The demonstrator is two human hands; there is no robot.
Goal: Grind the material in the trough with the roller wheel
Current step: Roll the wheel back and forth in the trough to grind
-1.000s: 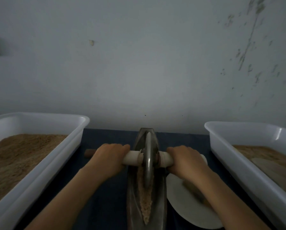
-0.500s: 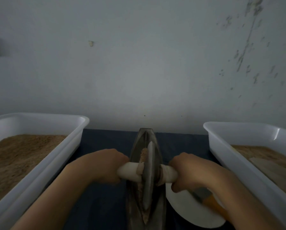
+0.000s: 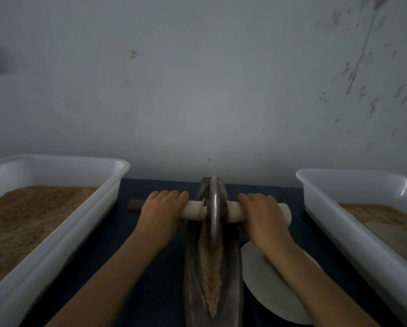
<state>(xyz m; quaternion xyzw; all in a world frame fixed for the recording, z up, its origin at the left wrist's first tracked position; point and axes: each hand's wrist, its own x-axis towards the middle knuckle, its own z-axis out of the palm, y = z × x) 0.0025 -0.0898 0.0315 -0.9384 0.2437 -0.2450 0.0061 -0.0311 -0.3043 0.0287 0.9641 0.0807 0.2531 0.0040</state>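
Trough (image 3: 213, 274) between two tubs (image 3: 56, 166)

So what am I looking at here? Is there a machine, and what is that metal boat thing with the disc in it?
No machine: a person is working with bare hands, and the picture comes from a camera worn on the head, looking forward and down. The boat-shaped metal trough lies on a dark cloth and holds coarse tan material. A metal roller wheel stands in it, near the far end. A pale-wrapped axle handle runs through the wheel; the left hand and right hand each grip one side. A white tub of brown powder sits on the left, another white tub on the right, and a white plate lies beside the trough.
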